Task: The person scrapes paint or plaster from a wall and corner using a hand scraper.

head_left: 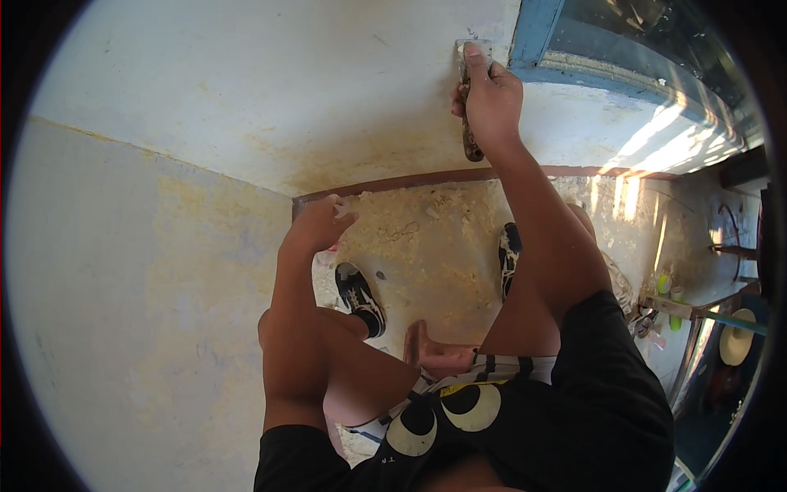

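My right hand (493, 102) grips a putty knife (470, 141) and holds its flat blade up against the white wall (361, 66), close to the lower corner of a blue window frame (537, 37). The thumb presses along the blade, and the dark, stained handle sticks out below the fist. Low by the corner where two walls meet, my left hand (320, 223) hovers with thumb and fingers apart. Nothing shows in it, though part of its palm is hidden.
A reddish-brown baseboard (402, 183) runs along the wall's foot. Between my dark shoes the floor (443, 246) is blotched with dried residue. A low pinkish-brown stool (443, 354) sits beneath me. At the right stand a wooden-edged table (676, 307) and green bottles (675, 316).
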Motion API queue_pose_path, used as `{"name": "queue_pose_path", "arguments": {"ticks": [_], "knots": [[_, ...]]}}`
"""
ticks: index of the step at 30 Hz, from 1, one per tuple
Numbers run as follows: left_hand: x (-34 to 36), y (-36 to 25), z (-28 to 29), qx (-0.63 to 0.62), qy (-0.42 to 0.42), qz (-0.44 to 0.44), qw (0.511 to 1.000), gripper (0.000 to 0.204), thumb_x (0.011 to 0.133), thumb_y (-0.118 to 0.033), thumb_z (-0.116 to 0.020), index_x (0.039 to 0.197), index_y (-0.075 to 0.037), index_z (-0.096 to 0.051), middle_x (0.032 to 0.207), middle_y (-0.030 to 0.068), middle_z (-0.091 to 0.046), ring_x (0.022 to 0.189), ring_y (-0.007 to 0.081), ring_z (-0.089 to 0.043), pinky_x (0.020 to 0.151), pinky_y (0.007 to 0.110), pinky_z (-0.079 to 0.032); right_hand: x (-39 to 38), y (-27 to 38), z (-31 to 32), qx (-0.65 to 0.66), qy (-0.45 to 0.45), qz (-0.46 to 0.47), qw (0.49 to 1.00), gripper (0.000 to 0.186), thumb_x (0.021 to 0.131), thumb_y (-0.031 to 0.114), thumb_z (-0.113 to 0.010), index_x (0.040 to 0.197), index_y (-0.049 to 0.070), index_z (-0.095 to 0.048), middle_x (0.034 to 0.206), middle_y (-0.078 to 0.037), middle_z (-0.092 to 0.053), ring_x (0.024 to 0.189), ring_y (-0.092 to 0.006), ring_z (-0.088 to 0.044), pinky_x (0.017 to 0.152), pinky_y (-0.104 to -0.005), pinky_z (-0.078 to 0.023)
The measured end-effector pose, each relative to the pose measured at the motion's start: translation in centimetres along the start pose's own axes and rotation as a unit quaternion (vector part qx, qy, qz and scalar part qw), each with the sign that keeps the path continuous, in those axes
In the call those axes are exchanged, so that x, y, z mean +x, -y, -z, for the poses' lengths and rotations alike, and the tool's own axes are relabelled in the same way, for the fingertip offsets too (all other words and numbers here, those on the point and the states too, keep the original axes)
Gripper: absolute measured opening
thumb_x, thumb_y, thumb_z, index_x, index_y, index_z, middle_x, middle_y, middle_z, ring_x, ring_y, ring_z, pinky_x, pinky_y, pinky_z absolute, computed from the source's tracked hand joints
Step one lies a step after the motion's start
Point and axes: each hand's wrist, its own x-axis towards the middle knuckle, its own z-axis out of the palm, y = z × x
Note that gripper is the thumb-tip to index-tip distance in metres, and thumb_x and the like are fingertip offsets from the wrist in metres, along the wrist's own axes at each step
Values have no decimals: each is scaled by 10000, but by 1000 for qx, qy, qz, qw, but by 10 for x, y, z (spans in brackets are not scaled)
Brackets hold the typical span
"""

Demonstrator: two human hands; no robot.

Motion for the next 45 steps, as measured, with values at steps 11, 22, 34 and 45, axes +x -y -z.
{"name": "queue_pose_path", "arguments": {"ticks": [11,22,34,45], "knots": [[11,3,-1,-23,0,-25,999,532,840,-388,-646,1175,17,-557,1101,208,-625,1029,323,-604,877,370,-468,22,18,31,343,-31,28,938,496,959,462,-441,796,-4,-490,632,-127,-534,526,-237,-538,495,-340,-461],[15,12,-8,-32,-20,-21,999,525,839,-369,-648,1181,20,-559,1038,210,-627,966,303,-611,837,372,-472,-58,-66,72,-566,486,52,664,379,822,243,-521,604,-57,-605,629,-191,-629,552,-258,-626,569,-377,-517],[-10,6,-34,-29,-43,-49,997,453,850,-300,-642,1148,33,-566,997,193,-633,909,278,-618,815,349,-477,-60,-52,113,-541,503,-88,669,264,785,175,-525,821,-69,-619,737,-224,-636,714,-354,-637,656,-436,-499],[-97,-58,-5,-334,-76,-64,937,320,940,-232,-531,1190,-35,-567,1124,48,-607,979,132,-575,844,290,-455,-78,-29,114,-394,549,-90,732,196,823,141,-547,840,-44,-607,689,-133,-643,561,-212,-636,552,-341,-503]]}}
